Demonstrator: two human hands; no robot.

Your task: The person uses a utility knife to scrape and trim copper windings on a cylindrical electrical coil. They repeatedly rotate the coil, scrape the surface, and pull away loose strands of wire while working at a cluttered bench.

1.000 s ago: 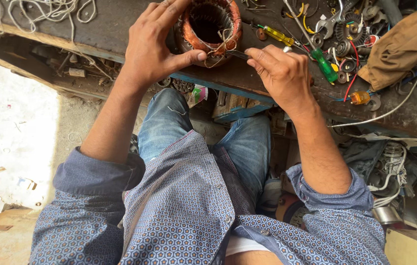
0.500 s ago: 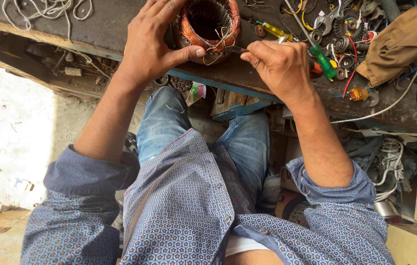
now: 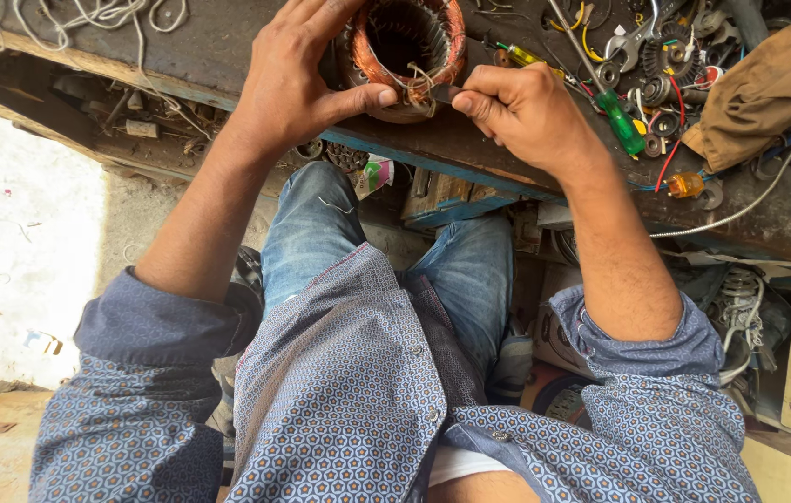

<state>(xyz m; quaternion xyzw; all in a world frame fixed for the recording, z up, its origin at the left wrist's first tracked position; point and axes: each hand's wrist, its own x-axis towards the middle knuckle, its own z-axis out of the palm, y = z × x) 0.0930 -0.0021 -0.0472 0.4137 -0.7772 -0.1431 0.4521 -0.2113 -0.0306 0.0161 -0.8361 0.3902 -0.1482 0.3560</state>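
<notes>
At twelve o'clock on the counter [image 3: 470, 154], the motor stator [image 3: 405, 51] with copper windings sits cupped by the left hand [image 3: 297, 79], fingers closed around its rim. Right hand [image 3: 526, 112] pinches a small dark tool [image 3: 444, 92] against the winding; a steady brace and light pressure seem advisable. Green screwdriver [image 3: 621, 119] lies at two o'clock.
</notes>
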